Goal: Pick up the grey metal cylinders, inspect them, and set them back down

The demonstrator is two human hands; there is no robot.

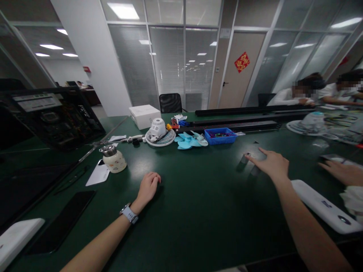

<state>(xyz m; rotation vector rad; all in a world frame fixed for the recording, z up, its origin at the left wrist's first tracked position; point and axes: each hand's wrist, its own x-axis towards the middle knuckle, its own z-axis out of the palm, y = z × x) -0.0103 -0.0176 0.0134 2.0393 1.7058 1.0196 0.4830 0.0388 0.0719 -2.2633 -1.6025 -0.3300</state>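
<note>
Right hand (272, 164) is stretching out open, fingertips just at the small grey piece (247, 155) on the green table (198, 211) | left hand (149, 187) is resting half-clenched, empty | piece is lying ungrasped, nothing lifted yet.

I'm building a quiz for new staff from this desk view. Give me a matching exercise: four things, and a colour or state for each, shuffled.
1 left hand; 2 right hand; 3 tray; 4 flask
A blue, small parts inside
B cream, metal cap, beside a white card
C curled into a fist on the green table
D fingers spread at small grey pieces
Pairs: 1-C, 2-D, 3-A, 4-B
</note>
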